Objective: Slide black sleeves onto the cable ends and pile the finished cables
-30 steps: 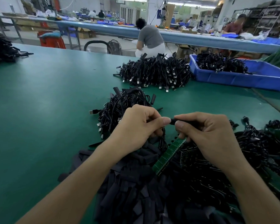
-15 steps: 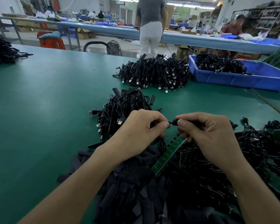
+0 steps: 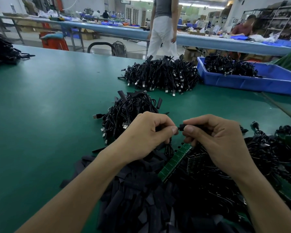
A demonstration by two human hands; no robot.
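Evidently the two thumbs, which met tip to tip a second ago, have eased a little apart, and a short black stub now shows between them. The likely reading is that the sleeve is being worked along the cable end and is not yet seated (how far on it sits is hidden by the fingers).

Taking the green strip as the landmark, the finished pile lies up and to its left on the table, unchanged over the second. The loose sleeves are heaped just below and left of the strip.

The left hand hovers above and left of the strip, knuckles up and fingers curled under, with thumb and forefinger pinched on the cable. A loop of that cable hangs from the fist towards the strip's upper end.

The sleeve is directly above the strip's top end, held level between the two hands.

The right hand is above and right of the strip. Its thumb and forefinger are closed narrowly round the sleeve, its other fingers are folded in, and its wrist is angled down towards the person.

Further right of the strip lie the unsleeved cables, a dark tangle, so this one has yet to go on the pile.
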